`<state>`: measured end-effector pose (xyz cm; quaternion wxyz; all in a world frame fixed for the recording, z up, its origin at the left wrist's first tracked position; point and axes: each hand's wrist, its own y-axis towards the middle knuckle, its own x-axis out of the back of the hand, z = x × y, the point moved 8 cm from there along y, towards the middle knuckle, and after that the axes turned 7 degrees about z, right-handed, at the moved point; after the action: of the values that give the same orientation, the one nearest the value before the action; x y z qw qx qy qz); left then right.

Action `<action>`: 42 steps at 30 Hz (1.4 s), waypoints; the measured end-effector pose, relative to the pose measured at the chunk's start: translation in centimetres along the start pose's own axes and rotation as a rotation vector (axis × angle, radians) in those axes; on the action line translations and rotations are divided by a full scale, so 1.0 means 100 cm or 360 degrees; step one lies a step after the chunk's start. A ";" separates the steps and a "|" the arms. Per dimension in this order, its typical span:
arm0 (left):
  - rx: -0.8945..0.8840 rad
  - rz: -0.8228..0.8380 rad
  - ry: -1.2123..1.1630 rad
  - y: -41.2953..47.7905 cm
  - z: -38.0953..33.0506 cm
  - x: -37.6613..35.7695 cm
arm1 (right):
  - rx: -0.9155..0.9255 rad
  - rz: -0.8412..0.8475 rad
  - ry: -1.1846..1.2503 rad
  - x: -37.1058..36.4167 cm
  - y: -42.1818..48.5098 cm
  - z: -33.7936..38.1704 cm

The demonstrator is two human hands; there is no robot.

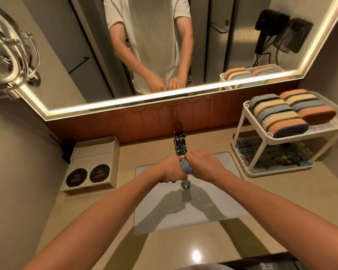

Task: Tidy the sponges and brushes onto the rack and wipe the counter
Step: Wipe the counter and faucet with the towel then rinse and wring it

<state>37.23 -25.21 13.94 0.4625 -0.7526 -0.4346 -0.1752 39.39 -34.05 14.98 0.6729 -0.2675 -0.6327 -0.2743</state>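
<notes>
Over the white sink (219, 209), my left hand (169, 169) and my right hand (202, 161) both grip a twisted grey-blue cloth (186, 167), just below the chrome tap (180, 142). Water lies in the basin around the drain (186, 184). At the right stands a white two-tier rack (242, 121). Its top shelf holds several striped sponges (277, 115) in two rows. The lower shelf (277, 169) holds dark brushes or scrubbers (271, 152), which I cannot make out clearly.
A beige counter (174, 248) surrounds the sink. A tissue box with two dark round lids (90, 164) sits at the left against the wall. A lit mirror (164, 45) reflects a person. A round chrome mirror (6, 55) juts out at upper left.
</notes>
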 end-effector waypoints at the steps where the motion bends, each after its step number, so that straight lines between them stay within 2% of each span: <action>1: -0.0036 -0.0085 0.0120 0.000 -0.001 0.000 | -0.0015 0.0081 -0.0022 -0.003 0.002 0.002; 5: -0.0025 -0.0332 0.0344 0.004 0.005 -0.001 | -0.0058 0.0234 -0.0098 -0.007 0.007 0.006; 12: -0.0024 -0.0532 0.0666 0.008 0.010 -0.003 | -0.0190 0.0475 0.0012 -0.015 0.015 0.010; 19: -0.0097 -0.0639 0.0889 0.015 0.003 -0.003 | -0.0321 0.0694 0.0273 -0.026 0.020 -0.004; 26: -0.0161 -0.0653 0.1039 0.016 -0.004 -0.006 | -0.0346 0.0750 0.0450 -0.035 0.016 -0.007; 30: 0.0005 -0.0458 0.0721 0.021 0.006 -0.007 | -0.0343 0.0620 0.0422 -0.036 0.012 -0.011; 37: 0.0198 0.0011 -0.0132 0.022 0.021 -0.004 | -0.0085 -0.0162 0.0078 -0.014 -0.006 -0.006; 40: 0.0202 0.0231 -0.0237 0.015 0.017 -0.002 | 0.0071 -0.0373 -0.0017 -0.007 -0.015 0.002; 42: 0.0212 0.0311 -0.0255 0.012 0.014 -0.004 | 0.0062 -0.0392 0.0040 -0.009 -0.014 0.002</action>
<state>37.78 -24.46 12.32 0.4903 -0.7705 -0.4053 -0.0394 38.19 -34.82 14.08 0.6471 -0.1710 -0.6575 -0.3459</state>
